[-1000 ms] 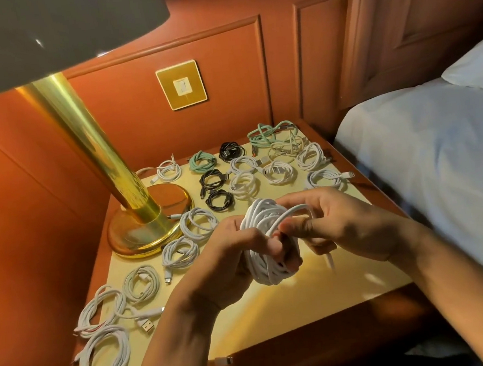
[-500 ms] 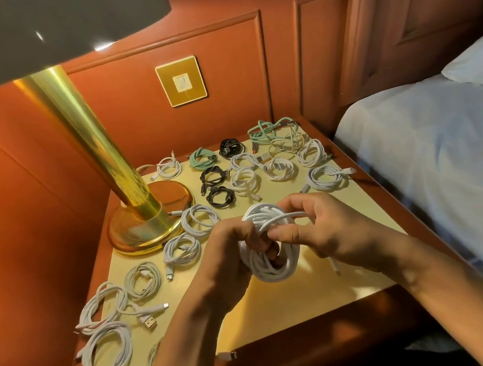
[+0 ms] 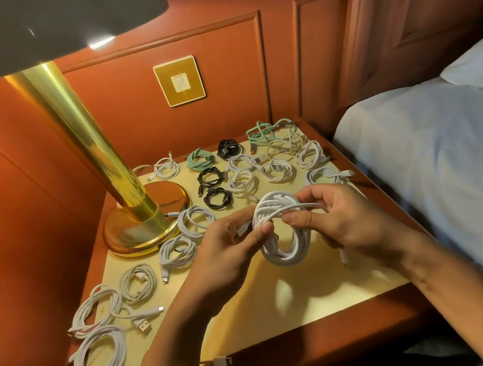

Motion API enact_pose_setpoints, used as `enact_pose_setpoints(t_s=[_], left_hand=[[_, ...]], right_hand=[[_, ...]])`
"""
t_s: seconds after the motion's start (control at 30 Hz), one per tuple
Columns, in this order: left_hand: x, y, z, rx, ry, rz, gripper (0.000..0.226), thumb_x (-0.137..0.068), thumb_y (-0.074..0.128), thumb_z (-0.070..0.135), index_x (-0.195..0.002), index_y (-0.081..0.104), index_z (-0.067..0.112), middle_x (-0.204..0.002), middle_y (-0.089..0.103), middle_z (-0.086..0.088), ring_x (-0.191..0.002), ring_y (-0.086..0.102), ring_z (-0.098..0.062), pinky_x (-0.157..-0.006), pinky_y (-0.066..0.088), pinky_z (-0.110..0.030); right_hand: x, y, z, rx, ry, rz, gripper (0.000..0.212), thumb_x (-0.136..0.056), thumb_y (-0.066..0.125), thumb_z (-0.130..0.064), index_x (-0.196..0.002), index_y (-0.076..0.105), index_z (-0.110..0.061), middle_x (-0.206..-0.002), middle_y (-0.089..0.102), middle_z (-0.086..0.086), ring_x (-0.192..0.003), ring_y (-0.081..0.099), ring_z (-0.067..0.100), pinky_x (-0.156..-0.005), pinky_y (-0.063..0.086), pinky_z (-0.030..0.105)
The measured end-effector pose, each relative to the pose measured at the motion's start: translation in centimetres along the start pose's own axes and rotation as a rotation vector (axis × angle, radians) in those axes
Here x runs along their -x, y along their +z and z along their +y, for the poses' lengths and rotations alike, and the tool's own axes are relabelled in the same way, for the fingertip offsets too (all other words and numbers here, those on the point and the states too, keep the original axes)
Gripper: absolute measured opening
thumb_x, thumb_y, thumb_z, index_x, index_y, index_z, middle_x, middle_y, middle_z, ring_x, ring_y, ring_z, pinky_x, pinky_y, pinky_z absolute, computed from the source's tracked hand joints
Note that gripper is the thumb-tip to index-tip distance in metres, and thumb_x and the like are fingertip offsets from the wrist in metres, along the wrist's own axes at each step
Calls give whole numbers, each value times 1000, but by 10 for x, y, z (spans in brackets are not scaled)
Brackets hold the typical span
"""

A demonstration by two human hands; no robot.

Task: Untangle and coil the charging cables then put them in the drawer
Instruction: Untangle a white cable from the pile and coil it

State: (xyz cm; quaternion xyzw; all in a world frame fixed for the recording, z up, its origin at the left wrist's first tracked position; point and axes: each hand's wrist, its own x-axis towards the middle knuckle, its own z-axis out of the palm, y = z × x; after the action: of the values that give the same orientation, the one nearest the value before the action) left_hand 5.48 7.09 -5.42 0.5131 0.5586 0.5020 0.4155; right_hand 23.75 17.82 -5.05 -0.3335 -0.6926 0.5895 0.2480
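Note:
A thick coil of white charging cable (image 3: 282, 246) hangs above the middle of the nightstand top (image 3: 318, 290). My left hand (image 3: 226, 252) pinches the coil's left side with thumb and fingers. My right hand (image 3: 335, 218) pinches a strand that crosses the top of the coil. The cable's loose end with its plug (image 3: 344, 259) dangles under my right hand. Several coiled white, black and green cables (image 3: 243, 182) lie across the back of the top. More white coils (image 3: 100, 355) lie along the left front. No drawer is in view.
A brass lamp (image 3: 138, 222) stands at the left rear, its shade overhead. A tangled green and cream bunch (image 3: 274, 135) sits at the back right corner. A bed with white sheets (image 3: 439, 163) borders the right side. A plug (image 3: 221, 361) hangs over the front edge.
The coil has turned so its open loop faces me and hangs lower. My right hand has drawn the crossing strand out to the right. The view has shifted slightly.

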Motion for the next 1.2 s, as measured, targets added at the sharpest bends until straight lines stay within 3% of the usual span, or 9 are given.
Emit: enact_pose_setpoints(t_s=[0.17, 0.3, 0.5, 0.67, 0.83, 0.97, 1.03, 1.1, 1.2], left_hand=[[-1, -5, -5, -40, 10, 91, 22, -102, 57, 17, -117, 73, 15, -96, 74, -6, -92, 65, -17, -91, 52, -38], [-4, -13, -13, 27, -20, 208, 20, -101, 58, 12, -107, 77, 16, -86, 72, 3, -83, 61, -10, -86, 45, -36], [-7, -17, -16, 18, -65, 253, 20, -101, 59, 18, -98, 77, 11, -78, 68, -2, -75, 56, -10, -81, 41, -36], [-6, -19, -12, -98, -82, 220, 24, -103, 58, 23, -91, 74, 10, -77, 69, 4, -75, 59, -7, -84, 45, -40], [-3, -16, -1, -257, -34, 144, 17, -102, 59, 26, -106, 75, 22, -96, 76, 0, -86, 66, -8, -81, 50, -27], [0, -10, 9, -343, 5, 40, 16, -101, 59, 28, -112, 71, 28, -107, 75, 6, -99, 68, -11, -84, 55, -28], [1, -7, 12, -303, -22, -26, 16, -100, 59, 28, -111, 71, 31, -106, 75, 7, -97, 68, -12, -82, 55, -27], [2, -8, 11, -194, -60, -113, 22, -100, 60, 30, -116, 74, 25, -108, 75, -6, -98, 66, -23, -87, 53, -37], [3, -14, 9, 89, -97, -154, 32, -99, 61, 25, -125, 71, 10, -116, 65, -29, -101, 59, -28, -90, 48, -37]], right_hand=[[4, -14, 3, 34, 9, -14, 20, -94, 68, -29, -113, 73, -26, -78, 70, -17, -62, 56, -6, -61, 46, 22], [2, -21, 8, 312, -122, 54, 20, -100, 62, -21, -110, 77, -30, -74, 66, -12, -71, 62, 6, -73, 56, 26], [-4, -22, 13, 687, -327, 88, 22, -94, 70, -16, -115, 77, -19, -101, 70, -13, -92, 61, 0, -80, 48, 9], [-9, -26, 16, 843, -576, 349, 17, -84, 81, -11, -101, 81, -13, -92, 73, 2, -85, 61, 18, -75, 56, 36], [-5, -24, 1, 753, -774, 649, 15, -88, 75, -8, -102, 80, -6, -93, 75, 8, -82, 66, 23, -75, 54, 32], [-14, -24, 0, 656, -780, 776, 13, -89, 77, -11, -101, 81, -8, -94, 77, 5, -83, 69, 20, -76, 56, 31], [-22, -23, 0, 611, -769, 801, 11, -89, 78, -12, -99, 81, -9, -94, 77, 3, -83, 70, 16, -78, 56, 28], [-28, -22, 1, 580, -752, 784, 12, -88, 79, -12, -99, 81, -10, -94, 77, 1, -83, 69, 10, -80, 54, 18], [-33, -19, 5, 464, -620, 682, 14, -87, 79, -14, -100, 81, -13, -94, 76, -5, -85, 68, 2, -80, 51, 10]])
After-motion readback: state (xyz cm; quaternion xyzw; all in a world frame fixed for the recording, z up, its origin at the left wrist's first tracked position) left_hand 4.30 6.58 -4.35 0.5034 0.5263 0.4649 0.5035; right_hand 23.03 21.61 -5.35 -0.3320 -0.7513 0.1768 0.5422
